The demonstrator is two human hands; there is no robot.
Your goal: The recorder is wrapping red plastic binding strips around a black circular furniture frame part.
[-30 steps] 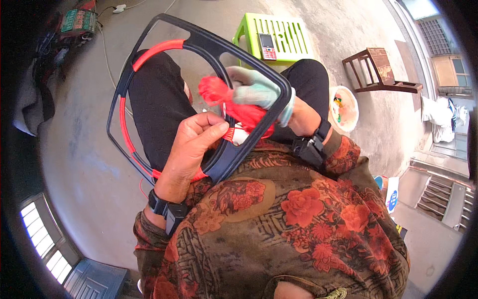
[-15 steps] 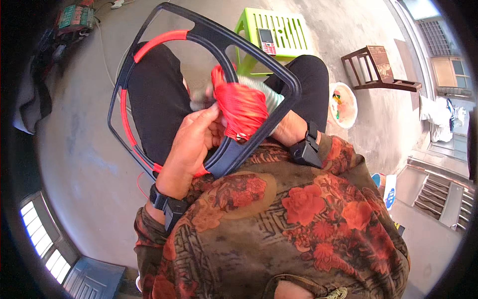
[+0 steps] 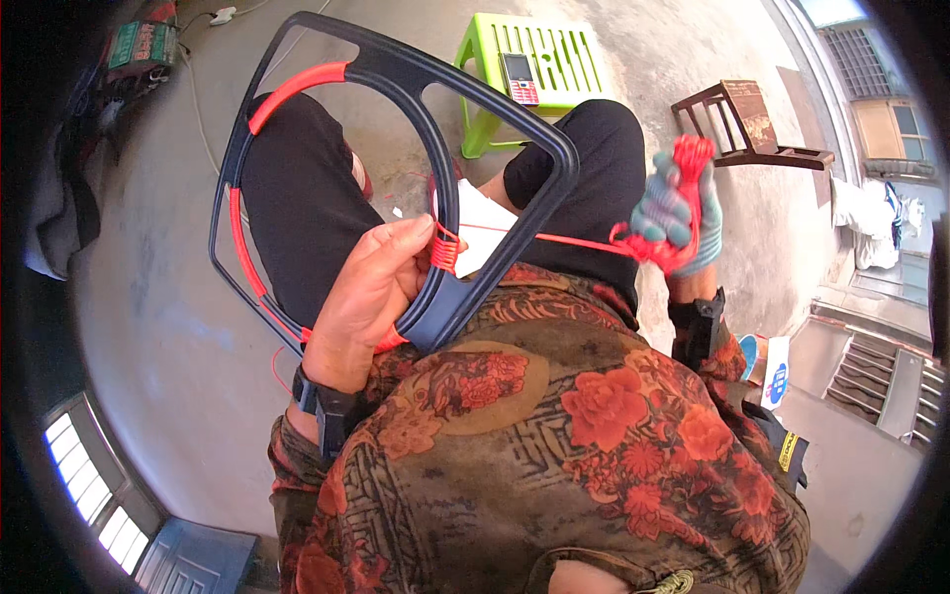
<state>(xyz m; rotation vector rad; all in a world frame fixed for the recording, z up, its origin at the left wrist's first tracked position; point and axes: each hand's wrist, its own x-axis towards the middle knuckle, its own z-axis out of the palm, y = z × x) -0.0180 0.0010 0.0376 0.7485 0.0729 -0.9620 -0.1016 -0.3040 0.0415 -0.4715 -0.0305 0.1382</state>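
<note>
A black frame [image 3: 564,163] with an inner ring lies slanted over my lap. Bare-skinned, my left hand [image 3: 366,282] is closed on the ring's near side, its thumb beside tight turns of red cord [image 3: 444,255]. Other stretches of the ring, such as the upper red wrapping [image 3: 297,94], are covered too. My right hand [image 3: 676,213], in a grey-green striped glove, is raised beyond my right knee. It grips a looped bundle of the cord [image 3: 693,153]. From there a taut strand runs left under the frame's outer bar to the ring.
A green plastic stool [image 3: 579,59] with a keypad phone [image 3: 519,77] on it stands ahead. To the right, a brown wooden chair [image 3: 747,124] lies tipped over. White material [image 3: 480,213] shows between my legs. A blue panel [image 3: 193,554] is at lower left.
My right hand has swung out from the ring to the right, carrying the cord bundle and drawing the strand straight. The frame has shifted slightly left; my left hand keeps its hold.
</note>
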